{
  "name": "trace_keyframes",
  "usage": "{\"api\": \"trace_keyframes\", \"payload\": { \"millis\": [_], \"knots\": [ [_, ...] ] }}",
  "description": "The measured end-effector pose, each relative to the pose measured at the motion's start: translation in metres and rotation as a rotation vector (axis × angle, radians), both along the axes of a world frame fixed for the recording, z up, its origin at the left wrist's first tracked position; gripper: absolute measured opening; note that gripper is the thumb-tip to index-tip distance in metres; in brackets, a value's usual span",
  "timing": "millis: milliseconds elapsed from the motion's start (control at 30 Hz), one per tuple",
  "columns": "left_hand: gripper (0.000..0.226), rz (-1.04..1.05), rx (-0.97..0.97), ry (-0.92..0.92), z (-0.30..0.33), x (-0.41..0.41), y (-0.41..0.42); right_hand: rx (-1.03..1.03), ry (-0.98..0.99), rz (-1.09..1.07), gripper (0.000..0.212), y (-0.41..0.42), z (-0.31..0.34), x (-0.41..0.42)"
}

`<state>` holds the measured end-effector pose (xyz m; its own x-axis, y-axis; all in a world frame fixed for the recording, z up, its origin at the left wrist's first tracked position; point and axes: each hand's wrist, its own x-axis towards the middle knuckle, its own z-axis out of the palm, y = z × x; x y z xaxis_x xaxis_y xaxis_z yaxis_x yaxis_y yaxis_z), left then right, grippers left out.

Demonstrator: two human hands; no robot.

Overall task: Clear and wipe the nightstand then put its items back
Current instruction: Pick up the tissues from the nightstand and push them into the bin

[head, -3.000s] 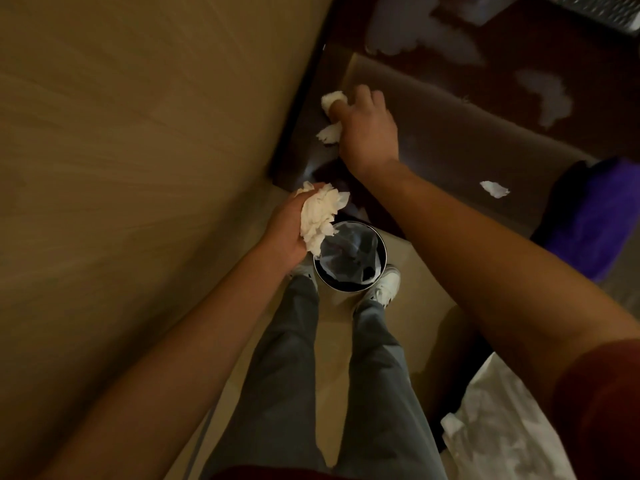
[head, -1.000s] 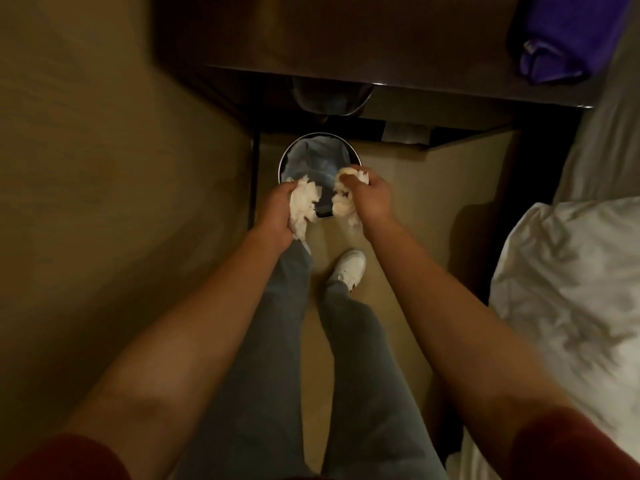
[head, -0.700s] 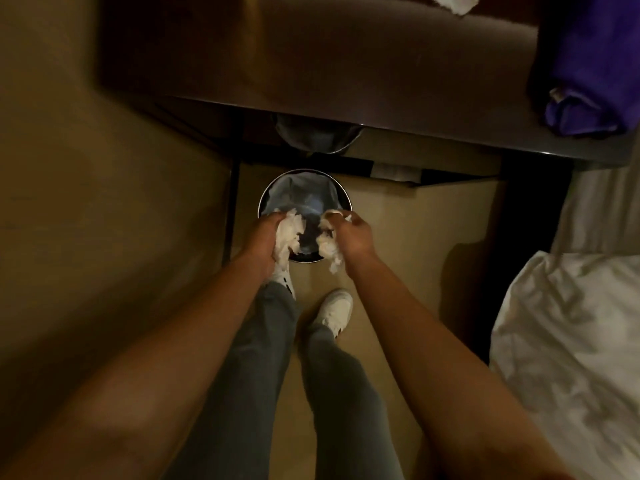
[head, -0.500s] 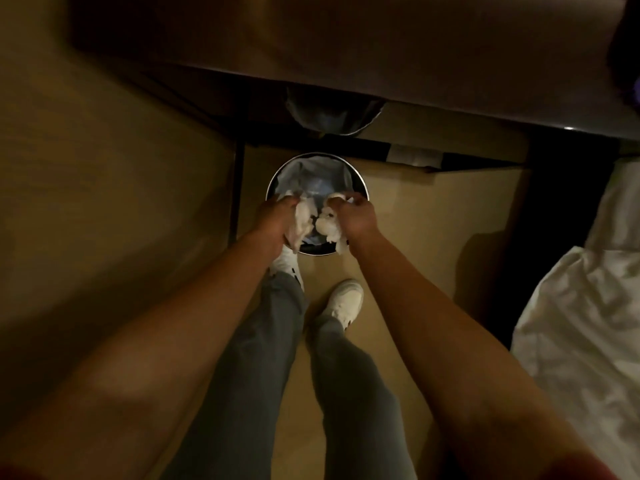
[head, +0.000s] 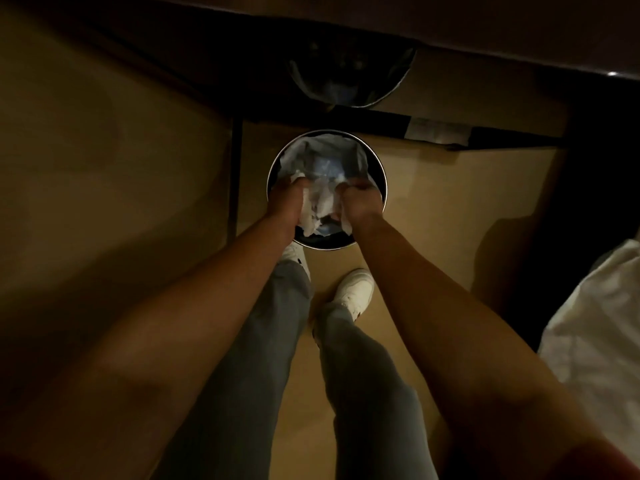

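A round metal waste bin [head: 380, 174] with a pale liner stands on the floor in front of the dark nightstand [head: 450, 26]. Both my hands reach down into its mouth. My left hand [head: 285, 206] is closed around crumpled white tissue [head: 320, 206], which hangs between the two hands. My right hand [head: 360, 204] also grips a wad of the tissue at the bin's right side. The fingertips of both hands are hidden inside the bin.
The nightstand's front edge runs across the top, with the bin mirrored in its glossy lower panel [head: 353, 77]. A tan wall [head: 104, 168] is at the left, a white bed sheet [head: 599, 334] at the right. My white shoes [head: 353, 292] stand just behind the bin.
Both hands carried tissue wads from the nightstand top down to the bin and have now sunk lower into its mouth, closer together. The view has tilted down, so the nightstand top is gone.
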<state>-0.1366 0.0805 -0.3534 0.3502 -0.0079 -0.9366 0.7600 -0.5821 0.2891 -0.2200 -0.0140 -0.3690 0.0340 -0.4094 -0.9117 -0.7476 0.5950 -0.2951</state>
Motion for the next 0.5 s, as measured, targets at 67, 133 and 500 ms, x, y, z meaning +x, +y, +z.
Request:
{"api": "trace_keyframes", "payload": {
  "millis": [67, 133, 500],
  "knots": [
    [0.047, -0.001, -0.016, -0.021, 0.003, -0.001, 0.0, 0.021, 0.009, -0.036, 0.038, 0.0, -0.001, 0.003],
    [0.03, 0.006, -0.052, -0.035, 0.007, -0.002, -0.001, 0.042, 0.003, -0.075, 0.036, -0.001, 0.0, 0.006],
    [0.019, -0.077, -0.048, -0.079, 0.045, 0.008, -0.007, 0.089, -0.081, -0.057, 0.012, -0.01, 0.041, 0.009]
  ]
}}
